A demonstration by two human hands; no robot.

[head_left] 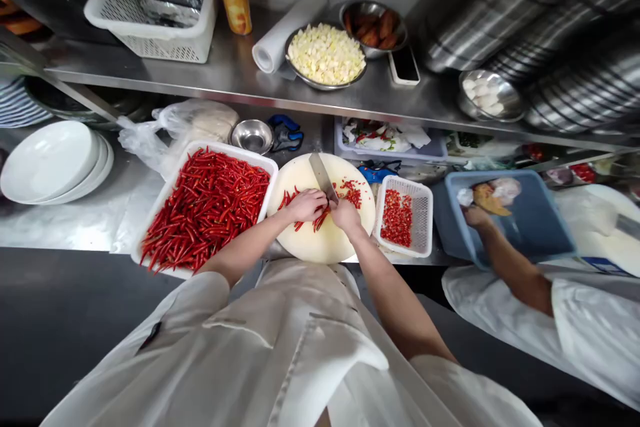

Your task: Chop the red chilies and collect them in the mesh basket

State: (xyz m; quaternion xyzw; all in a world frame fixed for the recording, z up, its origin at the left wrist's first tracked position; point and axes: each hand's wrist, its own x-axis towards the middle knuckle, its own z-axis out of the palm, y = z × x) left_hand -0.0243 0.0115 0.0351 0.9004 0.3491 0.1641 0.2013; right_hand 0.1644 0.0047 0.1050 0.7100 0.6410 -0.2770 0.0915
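Left of centre in the frame, the white tray [273, 177] of whole red chilies [210, 207] looks heavy as a load, best taken by opposite rims. At centre, the round cutting board [320, 247] seems thick and steady. Right of it, the perforated basket [423, 217] of cut chilies [397, 217] should be light and slightly flexible. Over the board, the cleaver [321, 172] looks stiff and blade-heavy—a handle-only hold; the right hand [347, 215] is closed around that end. The left hand [307, 205] curls over chilies on the board—pinching or merely pressing, I cannot tell. Each chili is probably light, smooth and prone to roll, steadied best along its body.
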